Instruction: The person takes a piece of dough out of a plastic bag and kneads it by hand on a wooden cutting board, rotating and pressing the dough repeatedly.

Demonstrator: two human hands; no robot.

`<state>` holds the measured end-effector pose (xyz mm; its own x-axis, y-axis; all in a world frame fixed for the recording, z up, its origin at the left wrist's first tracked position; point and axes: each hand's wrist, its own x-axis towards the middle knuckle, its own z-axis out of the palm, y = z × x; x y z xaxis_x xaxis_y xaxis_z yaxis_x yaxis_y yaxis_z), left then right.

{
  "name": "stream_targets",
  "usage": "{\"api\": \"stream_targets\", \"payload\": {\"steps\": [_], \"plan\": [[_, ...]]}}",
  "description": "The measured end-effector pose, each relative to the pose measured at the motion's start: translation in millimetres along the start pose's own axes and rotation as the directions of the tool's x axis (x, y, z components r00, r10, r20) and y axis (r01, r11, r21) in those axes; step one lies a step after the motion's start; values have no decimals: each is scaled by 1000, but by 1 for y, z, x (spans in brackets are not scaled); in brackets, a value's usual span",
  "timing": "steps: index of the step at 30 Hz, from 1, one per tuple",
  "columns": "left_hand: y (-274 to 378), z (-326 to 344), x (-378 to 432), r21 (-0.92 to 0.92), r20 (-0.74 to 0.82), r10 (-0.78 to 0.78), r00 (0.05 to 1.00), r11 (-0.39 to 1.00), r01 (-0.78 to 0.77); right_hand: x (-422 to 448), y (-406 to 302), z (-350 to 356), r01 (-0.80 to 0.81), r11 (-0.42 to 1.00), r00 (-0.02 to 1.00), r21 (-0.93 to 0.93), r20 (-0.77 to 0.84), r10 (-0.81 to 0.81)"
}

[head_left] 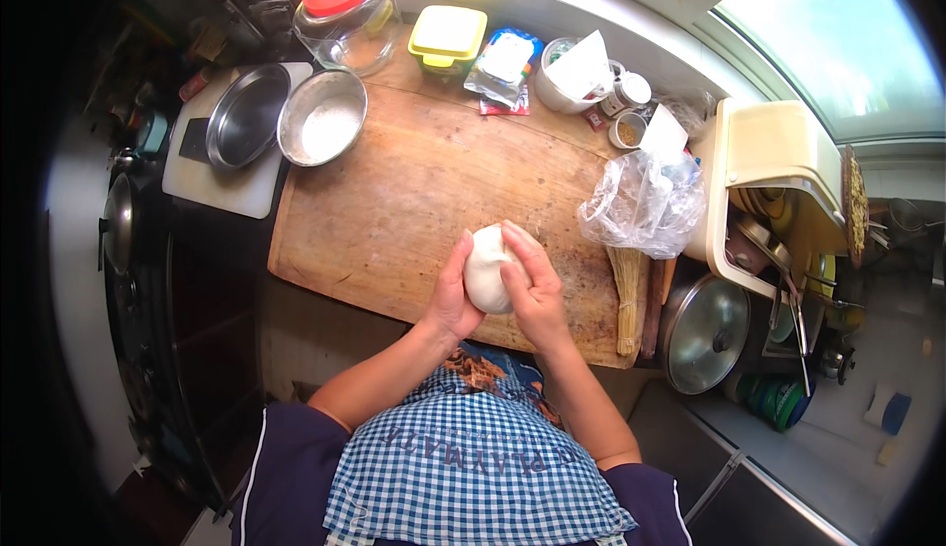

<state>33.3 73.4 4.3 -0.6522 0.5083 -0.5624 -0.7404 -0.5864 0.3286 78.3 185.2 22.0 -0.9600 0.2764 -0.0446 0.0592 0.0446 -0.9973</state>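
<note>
Between my two hands is a smooth, white, rounded lump of dough [485,272], held over the front part of a wooden board [414,176]. My left hand [452,291] cups its left side and reaches beneath it. On the right, my right hand [538,283] wraps over the dough, its thumb pressed against the upper surface. A fold shows near the top of the lump. The underside of the dough is hidden, so whether it touches the board I cannot tell.
A metal bowl with white powder [325,125] and a round metal pan [247,117] stand at left. Along the back are a red-lidded jar [347,21] and a yellow-lidded tub [447,34]. A plastic bag [647,202], straw whisk [626,302] and glass lid [706,335] lie right.
</note>
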Motion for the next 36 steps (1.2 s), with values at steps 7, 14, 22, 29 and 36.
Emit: {"api": "stream_targets", "payload": {"steps": [7,14,22,29,36], "plan": [[14,11,-6,-35,211,-304,929,947,318,-2,-37,-19,512,593,855,-622,300,-423],[22,22,-22,252,165,-226,960,951,180,1,-24,-17,494,724,865,-482,190,-464],[16,11,-29,132,179,-165,970,981,142,0,-20,-3,-125,992,977,15,-172,126],[8,9,-18,228,72,83,994,969,-97,4,-22,10,-118,946,987,302,-72,146],[13,23,-26,526,299,162,940,794,-304,18,-27,8,-186,901,918,392,-258,301]]}}
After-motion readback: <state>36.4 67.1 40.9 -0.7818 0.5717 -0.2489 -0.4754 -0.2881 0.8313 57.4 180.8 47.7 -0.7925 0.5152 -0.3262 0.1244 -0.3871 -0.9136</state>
